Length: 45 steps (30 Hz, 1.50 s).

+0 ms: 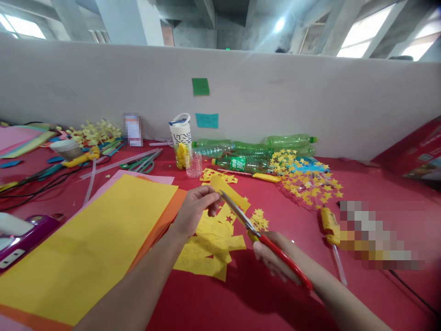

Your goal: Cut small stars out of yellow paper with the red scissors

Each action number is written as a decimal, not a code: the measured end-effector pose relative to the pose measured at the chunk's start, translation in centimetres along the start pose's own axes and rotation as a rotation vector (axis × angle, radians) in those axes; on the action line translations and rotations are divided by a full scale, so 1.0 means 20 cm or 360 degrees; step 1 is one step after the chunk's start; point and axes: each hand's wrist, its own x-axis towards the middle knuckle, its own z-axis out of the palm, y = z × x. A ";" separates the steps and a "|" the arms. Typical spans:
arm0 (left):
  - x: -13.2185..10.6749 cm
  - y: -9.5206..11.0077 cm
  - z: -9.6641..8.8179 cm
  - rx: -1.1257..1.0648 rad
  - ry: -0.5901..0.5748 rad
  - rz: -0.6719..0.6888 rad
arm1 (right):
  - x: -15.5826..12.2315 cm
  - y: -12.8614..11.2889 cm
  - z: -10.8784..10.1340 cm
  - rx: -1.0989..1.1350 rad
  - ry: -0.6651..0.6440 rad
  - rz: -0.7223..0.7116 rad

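My left hand [198, 204] is closed in a pinch, its fingertips at the edge of a yellow paper strip [236, 196]. A pair of scissors [243, 218] with red handles is in my right hand [275, 255], fingers wrapped round the handles. The blades look nearly closed, and their tips meet my left fingertips in front of the strip. Below lie several yellow paper scraps [210, 264], some with star-shaped holes. A small heap of yellow paper stars [259, 219] lies just beyond the scissors.
Yellow sheets [103, 239] are stacked over orange ones at left. Green bottles [241, 163], a clear cup [194, 165] and a patterned tumbler [181, 135] stand or lie by the wall. More stars [303, 179] and a yellow glue gun [330, 225] are at right; green scissors [146, 162] lie at back left.
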 end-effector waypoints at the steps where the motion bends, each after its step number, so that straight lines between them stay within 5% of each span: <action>1: 0.00 0.00 0.00 -0.0001 -0.0004 0.0002 | 0.00 0.00 0.00 -0.0011 0.0004 -0.0014; 17: 0.01 0.00 -0.01 0.0039 -0.0010 -0.0030 | 0.02 -0.02 -0.01 0.0057 -0.0085 0.0231; 45: 0.02 0.03 -0.07 0.0115 -0.0146 -0.0142 | 0.02 -0.04 -0.02 0.0060 -0.0101 0.0253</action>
